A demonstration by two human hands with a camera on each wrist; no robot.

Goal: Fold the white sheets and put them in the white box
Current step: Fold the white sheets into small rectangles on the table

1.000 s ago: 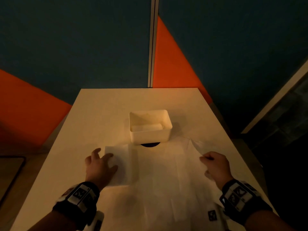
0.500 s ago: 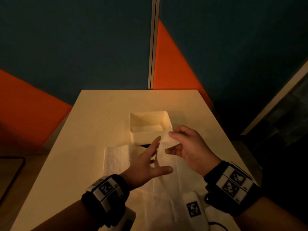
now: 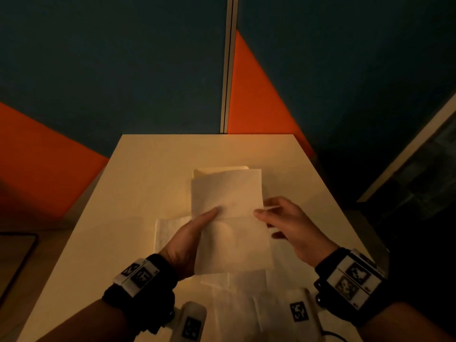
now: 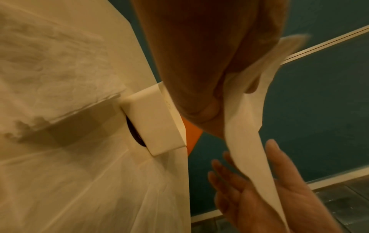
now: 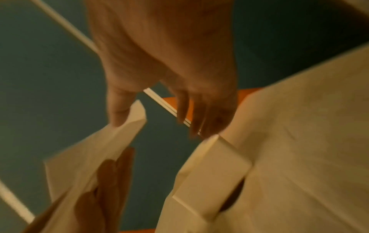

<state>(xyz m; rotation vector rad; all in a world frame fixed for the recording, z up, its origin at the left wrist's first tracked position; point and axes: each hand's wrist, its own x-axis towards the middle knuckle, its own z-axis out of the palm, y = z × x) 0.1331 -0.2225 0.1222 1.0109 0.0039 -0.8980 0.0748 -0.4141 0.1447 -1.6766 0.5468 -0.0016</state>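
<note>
A folded white paper sheet [image 3: 229,218] is held up above the counter [image 3: 148,181]: left hand [image 3: 187,240] pinches its left edge, right hand [image 3: 293,230] fingers pinch its right edge.

A folded sheet [image 3: 229,218] is held above the table [image 3: 148,174], between the left hand [image 3: 187,240] on its left edge and the right hand [image 3: 291,228] on its right edge. Behind it, mostly hidden, the box [image 3: 217,169] stands at mid-table. Under the hands more sheets [image 3: 167,230] lie flat on the near part of the table, reaching left of the left hand.
</note>
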